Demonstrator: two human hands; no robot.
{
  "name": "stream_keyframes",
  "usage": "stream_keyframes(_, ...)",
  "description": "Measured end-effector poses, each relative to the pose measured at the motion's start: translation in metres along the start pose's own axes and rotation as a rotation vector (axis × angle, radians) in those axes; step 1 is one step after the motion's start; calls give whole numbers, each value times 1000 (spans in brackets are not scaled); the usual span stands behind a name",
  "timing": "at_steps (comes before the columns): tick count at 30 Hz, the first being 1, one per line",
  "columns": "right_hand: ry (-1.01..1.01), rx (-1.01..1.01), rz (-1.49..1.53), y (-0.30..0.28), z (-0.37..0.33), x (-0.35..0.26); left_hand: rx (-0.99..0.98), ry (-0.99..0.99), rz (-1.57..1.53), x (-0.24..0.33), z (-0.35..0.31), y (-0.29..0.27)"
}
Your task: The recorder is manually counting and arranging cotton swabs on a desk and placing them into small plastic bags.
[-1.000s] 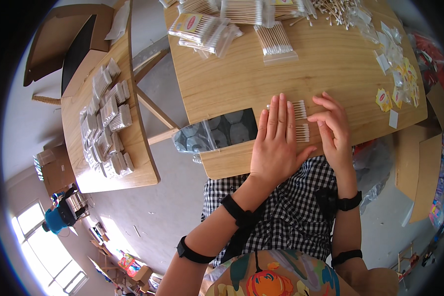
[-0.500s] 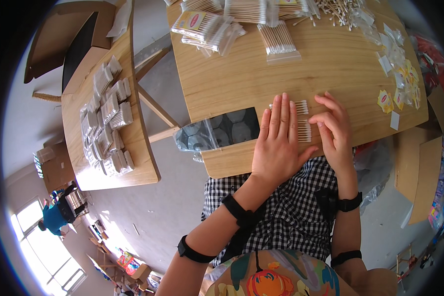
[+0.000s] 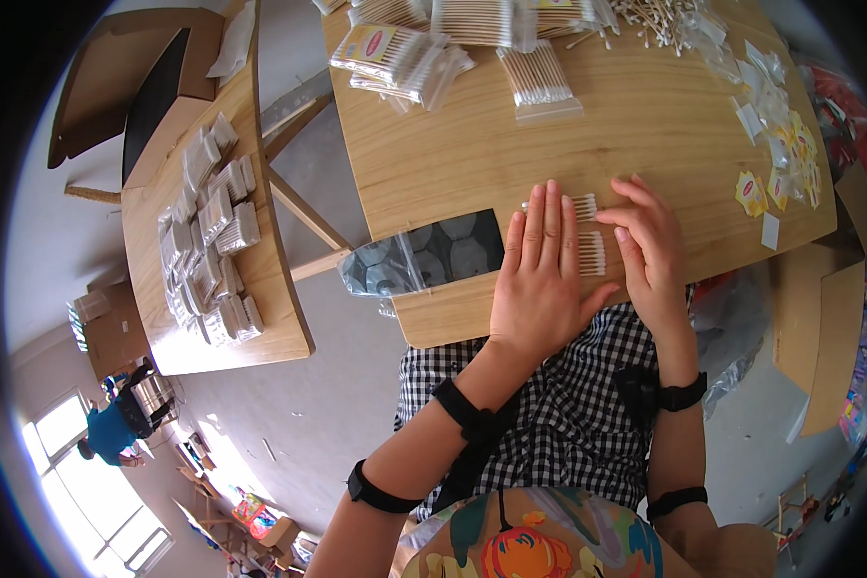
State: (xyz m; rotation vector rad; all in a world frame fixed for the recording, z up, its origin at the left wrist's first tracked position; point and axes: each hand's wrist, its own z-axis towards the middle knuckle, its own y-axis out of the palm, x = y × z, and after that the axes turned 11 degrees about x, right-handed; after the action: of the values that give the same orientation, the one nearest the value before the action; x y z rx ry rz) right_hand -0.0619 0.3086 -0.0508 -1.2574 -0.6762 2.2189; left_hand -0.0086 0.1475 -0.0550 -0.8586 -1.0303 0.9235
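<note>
My left hand (image 3: 541,289) lies flat, fingers together and stretched out, over a row of cotton swabs (image 3: 591,254) near the front edge of the wooden table (image 3: 453,164). The white swab tips stick out to the right of its fingers; the rest of the row is under the palm. Beside those tips is my right hand (image 3: 657,255), its fingers bent and apart, the fingertips close to the swab ends. It holds nothing that I can see. Left of my left hand is a dark strip with a hexagon pattern (image 3: 458,252), its left part under clear plastic (image 3: 376,268).
Packs of swabs (image 3: 395,53) are piled at the far side, with one bag of swabs (image 3: 538,82) nearer. Loose swabs (image 3: 650,24) lie far right, yellow labels (image 3: 751,196) at right. A second table (image 3: 270,328) holds more packs (image 3: 207,231). A person (image 3: 116,429) is far left.
My right hand has shifted very slightly, its fingertips drawing a little nearer the swab ends. My left hand stays flat in place. The view has shifted slightly.
</note>
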Motion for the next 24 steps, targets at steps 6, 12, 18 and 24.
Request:
stream_keyframes(6,-16,-2,-6,0,-1,3,17,4,-1,0,1,0)
stream_keyframes(12,0,-14,-8,-1,1,0,-4,-6,-19,0,1,-1)
stream_keyframes(18,15,-39,-25,-1,0,-2,3,-21,-49,-2,0,-1)
stream_keyframes(24,67,-39,67,-3,2,-2,-3,-27,-73,-2,1,-3)
